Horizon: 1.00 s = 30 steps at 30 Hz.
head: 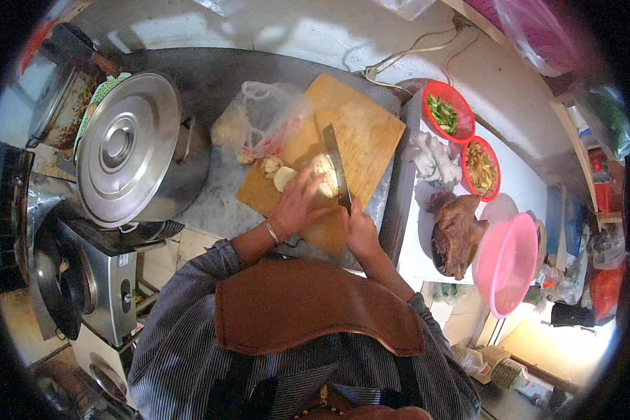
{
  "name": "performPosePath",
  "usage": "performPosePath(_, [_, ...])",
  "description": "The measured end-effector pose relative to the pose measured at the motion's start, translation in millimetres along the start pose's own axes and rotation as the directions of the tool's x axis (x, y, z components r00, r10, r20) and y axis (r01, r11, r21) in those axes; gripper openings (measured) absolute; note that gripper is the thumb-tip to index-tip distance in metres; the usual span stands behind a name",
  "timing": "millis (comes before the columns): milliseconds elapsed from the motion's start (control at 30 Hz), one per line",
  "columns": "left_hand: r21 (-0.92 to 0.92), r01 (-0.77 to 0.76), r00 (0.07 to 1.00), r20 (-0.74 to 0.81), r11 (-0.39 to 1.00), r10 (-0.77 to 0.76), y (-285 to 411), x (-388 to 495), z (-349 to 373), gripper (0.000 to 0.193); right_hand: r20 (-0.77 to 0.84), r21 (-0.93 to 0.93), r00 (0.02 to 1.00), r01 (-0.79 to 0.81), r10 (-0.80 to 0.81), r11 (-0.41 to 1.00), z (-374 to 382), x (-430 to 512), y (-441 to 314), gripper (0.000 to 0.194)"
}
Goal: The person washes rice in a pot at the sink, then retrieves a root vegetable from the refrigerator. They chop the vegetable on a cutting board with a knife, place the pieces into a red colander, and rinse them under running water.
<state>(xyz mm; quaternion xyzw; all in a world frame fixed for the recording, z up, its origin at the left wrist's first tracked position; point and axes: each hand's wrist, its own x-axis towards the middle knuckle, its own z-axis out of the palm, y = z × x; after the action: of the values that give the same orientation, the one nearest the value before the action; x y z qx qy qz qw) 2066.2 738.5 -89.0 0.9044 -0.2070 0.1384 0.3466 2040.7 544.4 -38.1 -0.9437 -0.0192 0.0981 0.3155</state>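
A wooden cutting board (367,121) lies askew on the grey counter. My right hand (359,228) is closed around the handle of a kitchen knife (337,163), whose blade points away from me over the board. Just left of the blade is pale cut food (324,176), perhaps a root vegetable. My left hand (298,202) rests against this food with its fingers spread. A pale rounded piece (284,179) and a lumpy pale piece (271,167) lie left of my fingers. A clear plastic bag (273,113) with contents overlaps the board's left edge.
A large lidded metal pot (128,147) stands at left, above a metal stove unit (105,278) with a black wok (58,283). On the white surface at right are red baskets of green (442,113) and brownish food (481,165), a meat piece (455,236) and a pink basin (509,265).
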Motion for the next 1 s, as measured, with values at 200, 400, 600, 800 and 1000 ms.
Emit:
performPosePath(200, [-0.053, -0.053, 0.991, -0.122, 0.997, 0.046, 1, 5, -10, 0.08, 0.021, 0.087, 1.0, 0.007, -0.009, 0.996, -12, -23, 2, 0.032])
performPosePath(400, [0.069, 0.003, 0.999, -0.046, 0.998, 0.0, 1, 6, -11, 0.081, -0.001, -0.063, 0.997, 0.08, -0.081, 0.995, 6, 6, 4, 0.031])
performPosePath(600, [0.035, 0.058, 0.997, -0.058, 0.998, -0.056, 4, 10, -14, 0.081, 0.083, 0.045, 0.996, 0.015, -0.019, 0.999, -9, -9, -1, 0.031])
performPosePath(800, [0.062, 0.051, 0.999, -0.011, 0.997, -0.051, 11, 3, -11, 0.078, 0.087, -0.077, 0.995, 0.055, -0.048, 0.996, -3, -4, -5, 0.037])
performPosePath(1000, [0.013, 0.1, 0.993, -0.062, 0.995, -0.099, 2, 9, 0, 0.079, 0.187, -0.058, 0.982, -0.006, 0.016, 0.998, 1, 8, 0, 0.054])
